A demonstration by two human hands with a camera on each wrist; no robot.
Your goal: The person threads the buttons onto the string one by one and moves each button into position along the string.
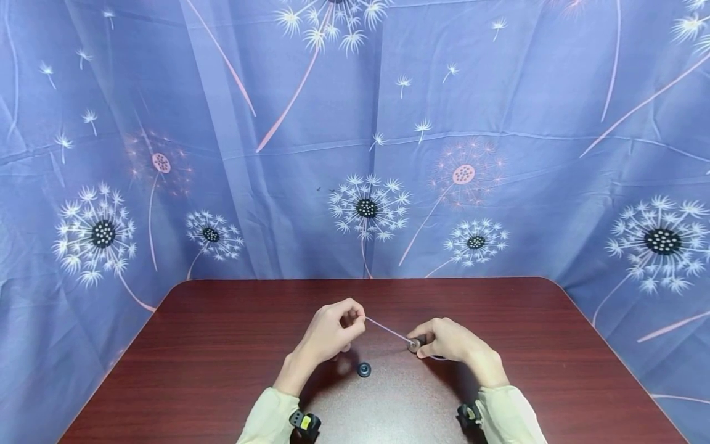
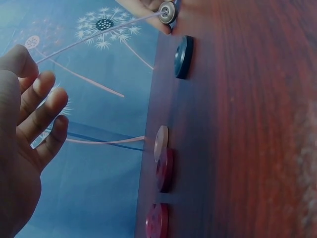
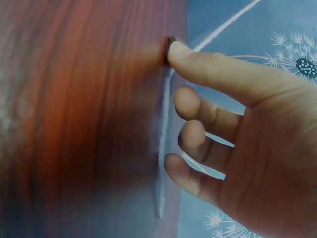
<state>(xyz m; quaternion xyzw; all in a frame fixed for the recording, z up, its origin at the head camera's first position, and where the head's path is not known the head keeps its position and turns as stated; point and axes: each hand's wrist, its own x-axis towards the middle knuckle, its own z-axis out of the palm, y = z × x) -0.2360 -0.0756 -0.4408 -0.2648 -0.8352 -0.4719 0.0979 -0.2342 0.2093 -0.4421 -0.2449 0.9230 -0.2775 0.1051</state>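
In the head view, a pale cream left sleeve [image 1: 269,416] is worn at seven o'clock, a matching right sleeve [image 1: 511,418] at five; two black wrist cameras [image 1: 313,425] are worn, the left marked yellow.

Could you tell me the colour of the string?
The string is pale, whitish lilac, clearest in the right wrist view.

A creased blue dandelion-print cloth [image 1: 310,185] hangs behind and beside a round-cornered, reddish-brown wood-grain table [image 1: 222,333].
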